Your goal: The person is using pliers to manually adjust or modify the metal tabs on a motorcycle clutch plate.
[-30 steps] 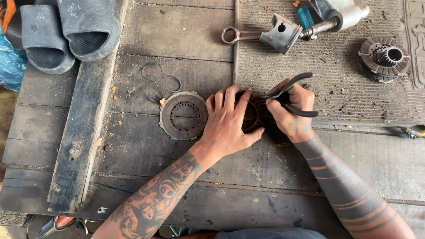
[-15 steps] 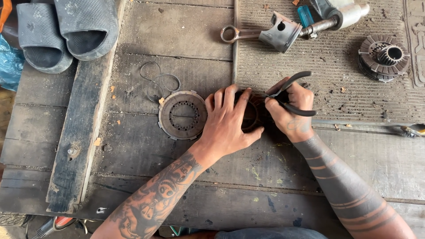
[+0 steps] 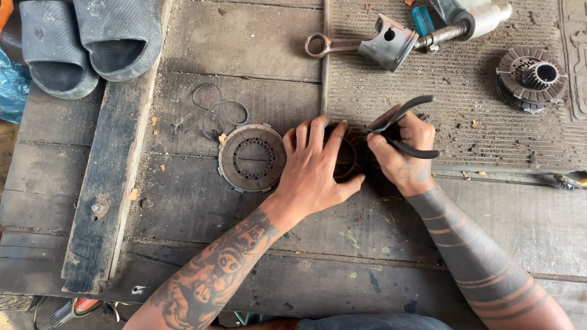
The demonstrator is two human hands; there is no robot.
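Observation:
My left hand [image 3: 318, 168] lies flat over a dark round metal part [image 3: 347, 160] on the wooden boards, pressing it down; most of the part is hidden under the palm and fingers. My right hand [image 3: 400, 153] grips black-handled pliers [image 3: 406, 125], their jaws pointing into the right side of that part. Just left of my left hand lies a flat, rusty toothed clutch disc [image 3: 252, 157], untouched.
Thin wire rings [image 3: 220, 113] lie behind the disc. A piston with connecting rod [image 3: 373, 44] and a round clutch hub [image 3: 531, 78] rest on a ribbed mat [image 3: 465, 110]. Grey sandals [image 3: 85, 40] sit at the far left. A dark wooden plank [image 3: 107, 183] runs along the left.

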